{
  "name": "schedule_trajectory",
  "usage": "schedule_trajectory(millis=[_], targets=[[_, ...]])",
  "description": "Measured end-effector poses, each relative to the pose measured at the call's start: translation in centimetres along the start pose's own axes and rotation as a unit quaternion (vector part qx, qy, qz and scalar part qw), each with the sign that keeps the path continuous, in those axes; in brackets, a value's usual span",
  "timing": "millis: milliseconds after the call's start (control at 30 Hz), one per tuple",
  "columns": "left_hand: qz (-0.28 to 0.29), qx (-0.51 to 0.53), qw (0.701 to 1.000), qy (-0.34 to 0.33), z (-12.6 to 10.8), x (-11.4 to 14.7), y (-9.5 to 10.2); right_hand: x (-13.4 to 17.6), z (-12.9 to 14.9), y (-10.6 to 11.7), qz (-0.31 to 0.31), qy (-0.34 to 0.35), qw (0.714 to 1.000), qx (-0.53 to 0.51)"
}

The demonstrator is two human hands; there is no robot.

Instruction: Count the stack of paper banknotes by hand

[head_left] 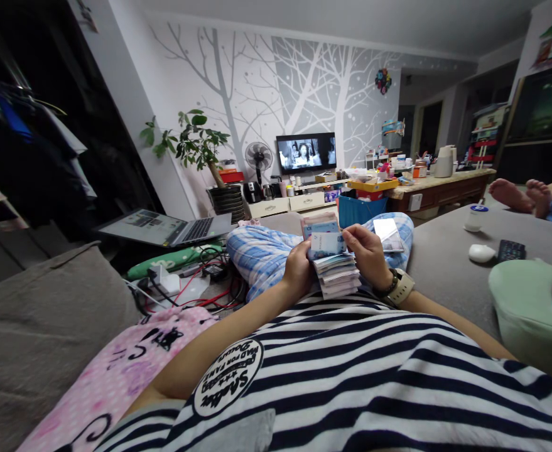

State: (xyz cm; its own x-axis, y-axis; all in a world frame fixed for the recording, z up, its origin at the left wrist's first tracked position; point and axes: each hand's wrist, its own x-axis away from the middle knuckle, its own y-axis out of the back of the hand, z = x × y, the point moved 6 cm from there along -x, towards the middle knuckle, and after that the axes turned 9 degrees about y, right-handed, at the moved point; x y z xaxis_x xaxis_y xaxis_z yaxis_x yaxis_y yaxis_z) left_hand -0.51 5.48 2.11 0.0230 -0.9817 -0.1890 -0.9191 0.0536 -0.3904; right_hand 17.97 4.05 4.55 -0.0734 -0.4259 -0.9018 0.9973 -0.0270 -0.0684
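My left hand [298, 269] is closed on the left edge of a light-blue printed card [326, 242]; its lettering is too small to read. The fingertips of my right hand [368, 252], which wears a watch, pinch the card's upper right corner. Just below, a thick stack of cards or paper slips [338, 276] rests in my lap against the striped shirt. Behind the held card stands another pile with pinkish and blue faces [319, 221]. A phone-like slab with a bright screen [389, 235] lies on my right leg, beyond the right hand.
To the left an open laptop [162, 227] sits above tangled cables [216, 276] and a power strip. On the grey sofa to the right are a white mouse [481, 253], a small jar [475, 217] and a green neck pillow [523, 298]. Another person's bare feet [520, 196] show beyond.
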Motion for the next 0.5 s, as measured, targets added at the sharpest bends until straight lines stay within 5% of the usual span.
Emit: schedule_trajectory(millis=[233, 500], targets=[[-0.009, -0.093, 0.995, -0.039, -1.00, 0.70, 0.12, 0.10, -0.19, 0.02, -0.002, -0.008, 1.000, 0.004], [0.025, -0.035, 0.999, -0.005, -0.05, 0.25, -0.41, 0.08, 0.20, -0.14, -0.001, -0.009, 1.000, -0.005]])
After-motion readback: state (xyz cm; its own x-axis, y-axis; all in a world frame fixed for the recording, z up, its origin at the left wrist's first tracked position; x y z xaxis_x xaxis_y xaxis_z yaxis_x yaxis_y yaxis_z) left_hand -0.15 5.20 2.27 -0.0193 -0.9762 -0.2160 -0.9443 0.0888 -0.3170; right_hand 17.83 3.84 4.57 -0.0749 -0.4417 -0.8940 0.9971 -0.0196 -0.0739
